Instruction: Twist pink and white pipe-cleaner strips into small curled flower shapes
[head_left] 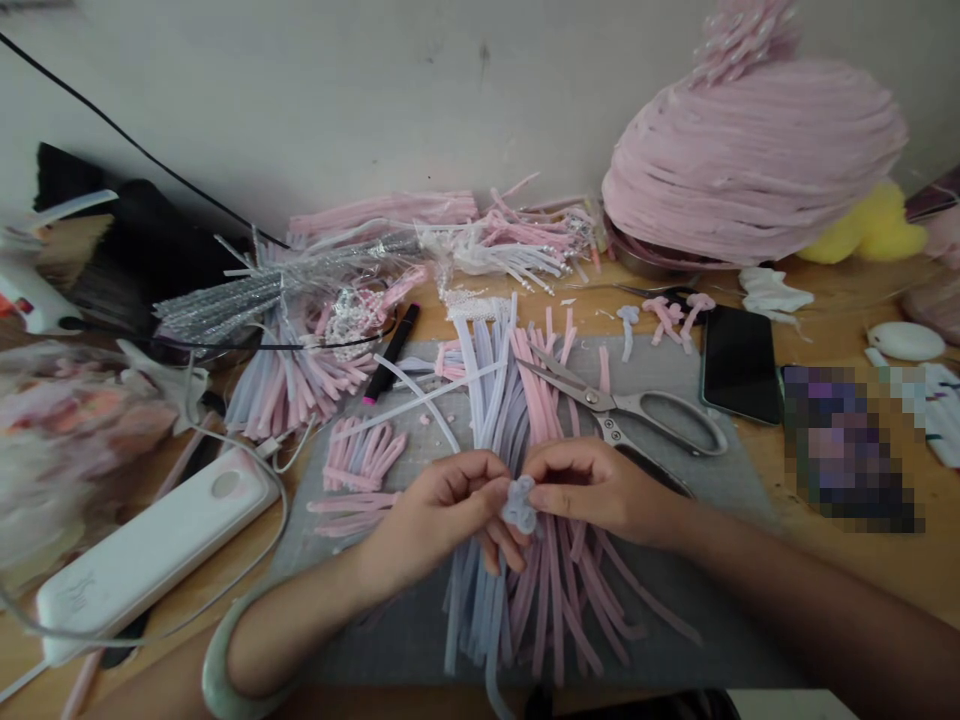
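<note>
A small pale blue pipe-cleaner flower point(520, 504) is pinched between my two hands, over the middle of the grey mat. My left hand point(469, 500) grips its left side between thumb and fingers. From the right, my right hand point(592, 490) pinches its edge. A pale blue stem hangs below toward the mat's front edge. Under my hands lie bundles of blue pipe cleaners point(469, 590) and pink pipe cleaners point(562, 600). Just beyond my right hand, metal scissors point(630, 405) lie with blades apart across the pink strips.
A white power bank point(161, 550) with cables sits at left, near a glue gun point(34, 290). Finished little pink flowers point(667, 318), a blue flower point(628, 325) and a dark phone point(741, 365) lie at right. A large pink yarn-like bundle point(750, 165) stands behind. A black marker point(391, 355) lies left of centre.
</note>
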